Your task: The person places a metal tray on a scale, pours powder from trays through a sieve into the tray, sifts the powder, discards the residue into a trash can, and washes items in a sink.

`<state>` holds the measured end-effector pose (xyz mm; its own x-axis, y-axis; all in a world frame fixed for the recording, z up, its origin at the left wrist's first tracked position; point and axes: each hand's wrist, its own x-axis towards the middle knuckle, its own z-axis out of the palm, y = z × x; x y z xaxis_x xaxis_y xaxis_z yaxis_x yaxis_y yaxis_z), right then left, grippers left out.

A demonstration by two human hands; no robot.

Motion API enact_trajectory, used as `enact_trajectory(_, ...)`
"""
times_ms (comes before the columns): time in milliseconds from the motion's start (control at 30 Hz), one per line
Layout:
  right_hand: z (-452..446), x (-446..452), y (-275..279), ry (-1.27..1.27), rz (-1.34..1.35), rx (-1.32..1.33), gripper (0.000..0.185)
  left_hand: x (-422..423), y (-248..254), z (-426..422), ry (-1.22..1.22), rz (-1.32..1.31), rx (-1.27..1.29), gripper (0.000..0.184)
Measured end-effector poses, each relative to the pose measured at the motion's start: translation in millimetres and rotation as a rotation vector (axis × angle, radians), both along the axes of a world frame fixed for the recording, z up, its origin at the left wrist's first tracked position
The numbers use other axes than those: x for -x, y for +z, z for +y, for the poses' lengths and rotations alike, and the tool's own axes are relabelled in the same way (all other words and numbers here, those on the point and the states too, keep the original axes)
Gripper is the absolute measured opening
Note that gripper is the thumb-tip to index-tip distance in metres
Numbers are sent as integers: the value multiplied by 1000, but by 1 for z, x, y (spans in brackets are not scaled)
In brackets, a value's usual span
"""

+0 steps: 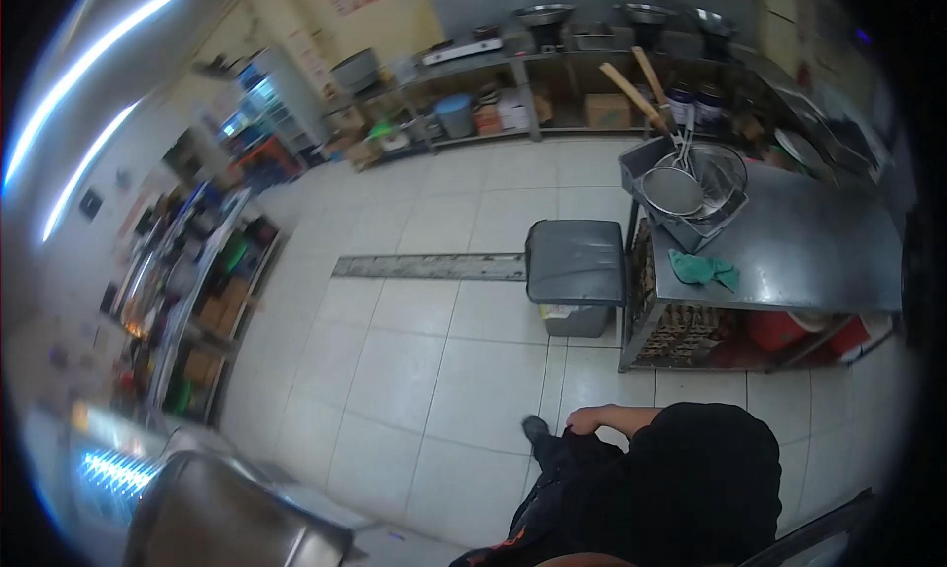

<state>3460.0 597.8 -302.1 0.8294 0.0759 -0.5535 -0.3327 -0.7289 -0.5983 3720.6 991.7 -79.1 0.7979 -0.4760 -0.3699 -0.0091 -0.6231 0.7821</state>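
My right hand (pixel 586 421) is low in the middle of the head view, at the knee of my dark trousers (pixel 582 458). Its fingers look curled against the trouser leg, though they show small and blurred. A black sleeve (pixel 681 424) covers the upper part of that arm. Beyond the knee, one dark shoe (pixel 534 428) rests on the tiled floor. At the bottom edge there is a strip of skin, but my left hand itself is not visible.
A lidded grey bin (pixel 575 261) stands beside a steel table (pixel 809 236). On the table are a grey crate (pixel 646 162) with strainers and a green cloth (pixel 702 269). Shelving (pixel 212 281) lines the left; a long counter (pixel 538 59) runs along the back. A metal drain strip (pixel 429 266) crosses the floor.
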Motion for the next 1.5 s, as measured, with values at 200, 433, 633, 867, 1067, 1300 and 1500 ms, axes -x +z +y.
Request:
enact_trajectory(200, -90, -145, 110, -302, -258, -186, 65, -182, -39, -193, -258, 85, -31, 38)
enact_trajectory(433, -234, -327, 301, -791, -402, -839, 77, -349, -57, -373, -293, 198, -162, 39)
enact_trajectory(633, -357, -423, 288, -888, -293, -860, 84, -475, -84, -536, -310, 272, -198, 39)
enact_trajectory(867, -532, -523, 179, -1353, -163, -1361, 73, -646, -110, -762, -519, 182, -165, 40)
enact_trajectory(1067, -675, -566, 222, -1796, -473, -1152, 51, -704, -40, -1036, -991, -308, 92, 53)
enact_trajectory(1300, -890, -490, 135, -2232, -1095, -1512, 24, -594, 110, -1376, -1064, 609, 207, 92)
enact_trajectory(1500, -1118, -369, 153, -2406, -1814, -1393, 37, -609, -10, -1560, -1260, 406, -92, 64)
